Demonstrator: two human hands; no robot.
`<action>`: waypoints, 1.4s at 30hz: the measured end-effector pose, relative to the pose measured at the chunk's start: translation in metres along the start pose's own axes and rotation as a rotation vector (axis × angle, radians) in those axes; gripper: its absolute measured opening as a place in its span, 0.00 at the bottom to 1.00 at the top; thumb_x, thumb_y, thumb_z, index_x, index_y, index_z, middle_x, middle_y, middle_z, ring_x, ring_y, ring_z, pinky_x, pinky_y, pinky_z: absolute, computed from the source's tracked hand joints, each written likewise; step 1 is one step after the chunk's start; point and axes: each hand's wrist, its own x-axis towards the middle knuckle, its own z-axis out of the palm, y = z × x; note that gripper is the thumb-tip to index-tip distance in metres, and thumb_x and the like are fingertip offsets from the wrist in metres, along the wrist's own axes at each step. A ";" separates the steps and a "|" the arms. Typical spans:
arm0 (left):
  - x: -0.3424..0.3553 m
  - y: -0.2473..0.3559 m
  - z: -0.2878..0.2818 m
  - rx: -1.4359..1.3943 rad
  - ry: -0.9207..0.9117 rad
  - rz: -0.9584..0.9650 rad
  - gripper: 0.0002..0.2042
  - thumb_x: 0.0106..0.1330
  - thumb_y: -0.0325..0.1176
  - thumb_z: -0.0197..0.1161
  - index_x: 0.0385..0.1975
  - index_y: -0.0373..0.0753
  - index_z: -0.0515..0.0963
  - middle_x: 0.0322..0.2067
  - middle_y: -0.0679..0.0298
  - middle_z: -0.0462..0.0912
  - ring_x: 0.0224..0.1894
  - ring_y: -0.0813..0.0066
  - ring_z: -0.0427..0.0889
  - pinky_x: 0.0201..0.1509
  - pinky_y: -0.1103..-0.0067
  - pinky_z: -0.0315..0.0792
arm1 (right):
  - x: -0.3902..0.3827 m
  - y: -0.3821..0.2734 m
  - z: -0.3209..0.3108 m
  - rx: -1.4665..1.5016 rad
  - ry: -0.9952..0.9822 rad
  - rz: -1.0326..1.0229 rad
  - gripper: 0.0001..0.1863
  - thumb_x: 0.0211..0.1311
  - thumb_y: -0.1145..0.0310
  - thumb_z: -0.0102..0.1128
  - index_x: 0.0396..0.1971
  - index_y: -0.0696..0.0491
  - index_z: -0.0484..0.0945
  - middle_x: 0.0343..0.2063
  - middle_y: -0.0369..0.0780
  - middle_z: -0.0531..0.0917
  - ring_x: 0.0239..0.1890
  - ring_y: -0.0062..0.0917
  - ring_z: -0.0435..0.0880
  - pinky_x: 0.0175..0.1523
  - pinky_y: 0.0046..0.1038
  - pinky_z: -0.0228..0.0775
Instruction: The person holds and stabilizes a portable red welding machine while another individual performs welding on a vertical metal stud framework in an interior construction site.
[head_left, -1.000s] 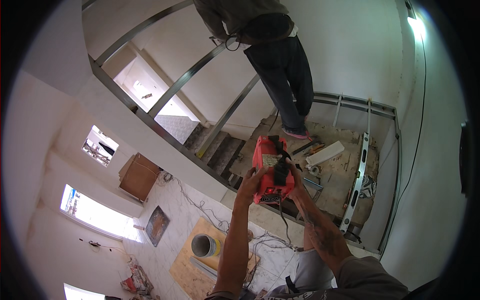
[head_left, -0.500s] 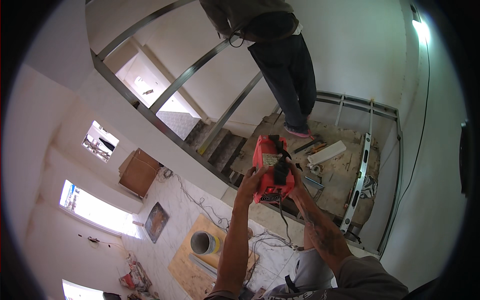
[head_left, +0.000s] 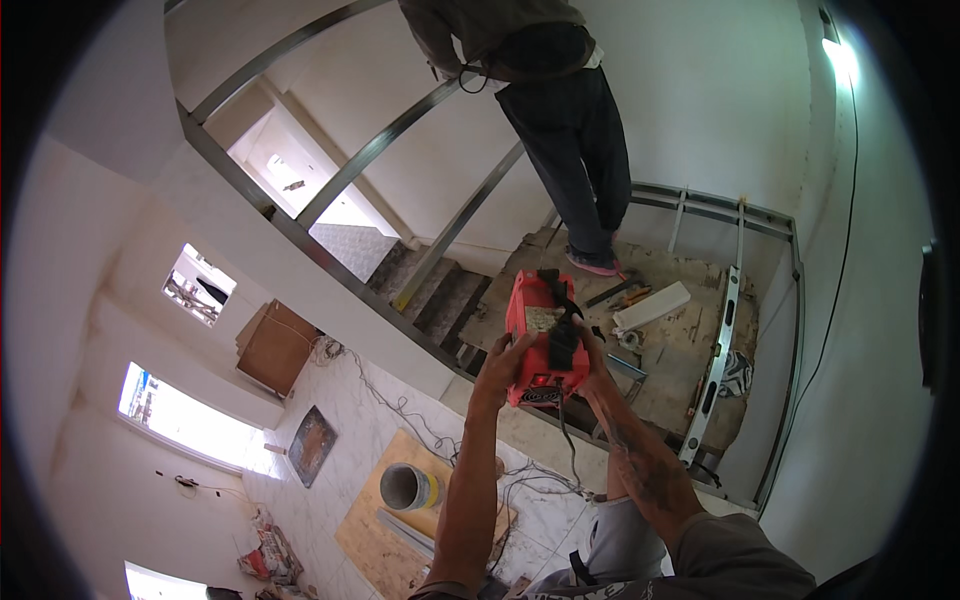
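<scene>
A red boxy machine (head_left: 536, 375) with a black strap, a lit red switch, a rear fan grille and a dark cord hanging down is between my hands. My left hand (head_left: 500, 365) grips its left side with the thumb on the body. My right hand (head_left: 590, 350) is closed on the right side near the strap. Just beyond lie a white bar (head_left: 652, 305), some hand tools (head_left: 628, 293) and a long spirit level (head_left: 712, 385) on the rough landing (head_left: 680, 355).
A co-worker in dark trousers (head_left: 560, 130) stands on the landing by a metal railing frame (head_left: 380, 135). Stairs (head_left: 440, 310) descend behind it. Below left are a plywood board (head_left: 365, 530), a bucket (head_left: 410, 485), tangled cables (head_left: 400, 405) and a brown board (head_left: 280, 345). A lit lamp (head_left: 840, 60) hangs right.
The co-worker's arm has shifted slightly at the railing. My hands and the red machine stay in much the same place; the view moved only slightly.
</scene>
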 end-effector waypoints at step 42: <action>-0.007 0.006 0.004 0.045 0.011 -0.023 0.36 0.62 0.55 0.66 0.61 0.32 0.68 0.47 0.60 0.81 0.40 0.76 0.83 0.37 0.84 0.75 | -0.008 -0.005 0.023 -0.010 0.071 0.024 0.30 0.67 0.48 0.55 0.59 0.55 0.69 0.49 0.45 0.81 0.48 0.34 0.85 0.54 0.39 0.80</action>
